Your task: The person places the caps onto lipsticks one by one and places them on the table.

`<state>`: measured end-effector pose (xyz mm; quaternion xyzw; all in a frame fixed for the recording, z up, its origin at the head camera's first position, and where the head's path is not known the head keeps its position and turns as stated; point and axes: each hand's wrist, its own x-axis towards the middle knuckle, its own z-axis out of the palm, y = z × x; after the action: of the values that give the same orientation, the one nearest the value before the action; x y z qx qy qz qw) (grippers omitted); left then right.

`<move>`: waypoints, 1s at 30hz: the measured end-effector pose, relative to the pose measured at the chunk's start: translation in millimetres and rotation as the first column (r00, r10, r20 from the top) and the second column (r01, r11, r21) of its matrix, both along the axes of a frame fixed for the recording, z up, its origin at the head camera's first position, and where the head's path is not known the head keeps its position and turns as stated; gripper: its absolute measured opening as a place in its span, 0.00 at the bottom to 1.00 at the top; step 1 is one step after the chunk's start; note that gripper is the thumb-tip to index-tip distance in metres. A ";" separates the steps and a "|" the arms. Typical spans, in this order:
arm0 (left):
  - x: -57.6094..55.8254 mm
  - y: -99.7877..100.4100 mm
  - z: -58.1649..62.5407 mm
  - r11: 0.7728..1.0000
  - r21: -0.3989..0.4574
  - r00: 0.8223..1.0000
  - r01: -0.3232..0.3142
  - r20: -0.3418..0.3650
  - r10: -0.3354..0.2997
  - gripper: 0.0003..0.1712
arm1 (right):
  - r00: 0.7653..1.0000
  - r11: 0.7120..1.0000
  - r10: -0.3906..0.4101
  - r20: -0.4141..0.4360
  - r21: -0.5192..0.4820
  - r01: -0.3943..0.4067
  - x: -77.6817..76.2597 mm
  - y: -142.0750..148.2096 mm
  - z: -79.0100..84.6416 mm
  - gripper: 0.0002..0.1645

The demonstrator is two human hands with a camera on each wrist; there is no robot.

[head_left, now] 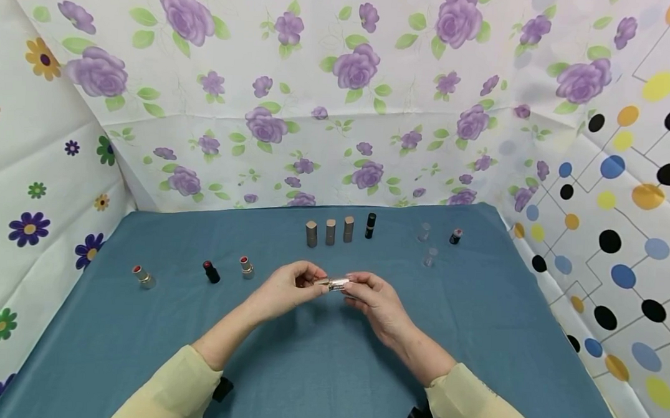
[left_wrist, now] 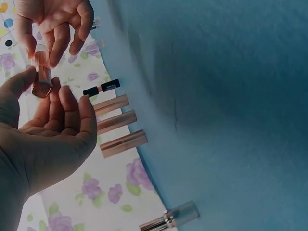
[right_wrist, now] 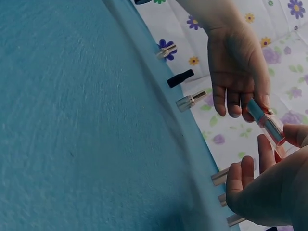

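Both hands meet over the middle of the table around one shiny lipstick tube, which lies sideways between them. My left hand pinches its left end between thumb and fingers. At the other end, the fingertips of my right hand pinch the tube. In the left wrist view the lipstick tube has a see-through section toward the right hand. From the right wrist, the lipstick tube spans from the left hand to the right thumb. Fingers cover parts of both its ends.
Uncapped lipsticks stand at left: one gold-banded, one black, one clear-based. Behind the hands are three brownish tubes and a black tube. Two clear caps and a small black piece stand at right.
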<state>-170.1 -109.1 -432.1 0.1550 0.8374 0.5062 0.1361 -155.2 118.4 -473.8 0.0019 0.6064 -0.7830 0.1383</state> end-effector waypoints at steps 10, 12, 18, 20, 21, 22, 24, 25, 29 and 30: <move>-2.6 -0.9 7.2 0.969 -0.230 0.988 0.089 -0.105 -0.116 0.15 | 0.991 0.987 0.052 -0.127 0.158 -0.031 -5.3 -3.2 7.7 0.23; -2.0 -1.6 9.4 0.963 -0.252 0.986 0.099 -0.106 -0.130 0.12 | 0.988 0.984 0.069 -0.137 0.175 -0.044 -5.2 -2.6 11.1 0.25; -5.1 -11.1 16.9 0.965 -0.242 0.988 0.100 -0.093 -0.126 0.09 | 0.980 0.968 0.092 -0.176 0.245 -0.046 -6.3 8.0 20.0 0.24; -8.0 -16.3 20.5 0.968 -0.235 0.989 0.091 -0.093 -0.115 0.09 | 0.977 0.962 0.085 -0.194 0.272 -0.029 -8.1 14.5 22.0 0.23; -10.0 -19.2 22.0 0.969 -0.232 0.990 0.084 -0.094 -0.108 0.09 | 0.977 0.959 0.081 -0.199 0.282 -0.022 -9.3 18.2 23.1 0.22; -12.5 -21.9 24.0 0.971 -0.228 0.990 0.077 -0.095 -0.100 0.09 | 0.976 0.955 0.076 -0.204 0.296 -0.013 -10.3 22.4 24.2 0.22; -18.2 -27.8 28.3 0.973 -0.221 0.992 0.060 -0.095 -0.083 0.10 | 0.975 0.948 0.065 -0.210 0.319 0.005 -12.7 31.3 26.2 0.22; -21.4 -30.7 30.8 0.974 -0.221 0.992 0.051 -0.098 -0.074 0.10 | 0.975 0.946 0.061 -0.212 0.323 0.012 -13.9 35.8 27.2 0.22; -36.4 -42.3 40.7 0.975 -0.222 0.994 0.000 -0.107 -0.024 0.13 | 0.974 0.929 0.044 -0.222 0.369 0.042 -19.0 54.0 30.3 0.23; -40.4 -44.9 43.1 0.974 -0.224 0.994 -0.012 -0.110 -0.013 0.14 | 0.974 0.922 0.040 -0.225 0.384 0.051 -20.0 58.3 31.3 0.24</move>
<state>-210.5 -154.0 -389.0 0.1666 0.8955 0.3989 0.1061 -175.2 176.6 -442.5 -0.0593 0.7610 -0.6430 0.0625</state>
